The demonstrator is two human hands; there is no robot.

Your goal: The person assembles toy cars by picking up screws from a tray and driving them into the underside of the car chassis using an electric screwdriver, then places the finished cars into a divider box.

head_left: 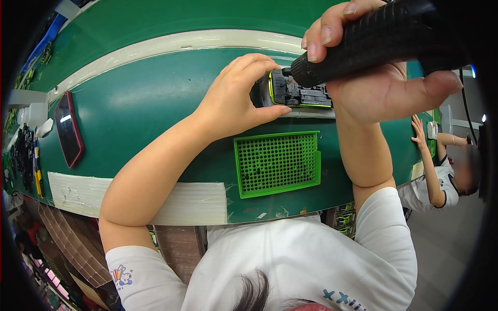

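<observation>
My left hand (pixel 243 93) grips the end of a toy car (pixel 306 97), thumb on the near side and fingers on the far side. The car lies upside down, its black underside up and a yellow-green body edge showing. Wrapped in my right hand (pixel 371 85) is a black power screwdriver (pixel 373 44), tilted, its ribbed nose pointing down at the car's underside. The tool's tip and part of the car are hidden behind the nose and my hand. Closer to me sits a green perforated basket (pixel 280 165) with a few tiny dark bits in it.
A red-cased phone (pixel 68 129) lies at the left. Beyond it are black parts (pixel 23 155) and yellow-handled tools (pixel 38 173). A white foam strip (pixel 192 202) is taped along the near table edge. At the right, another person's hand (pixel 418 132) rests on the table.
</observation>
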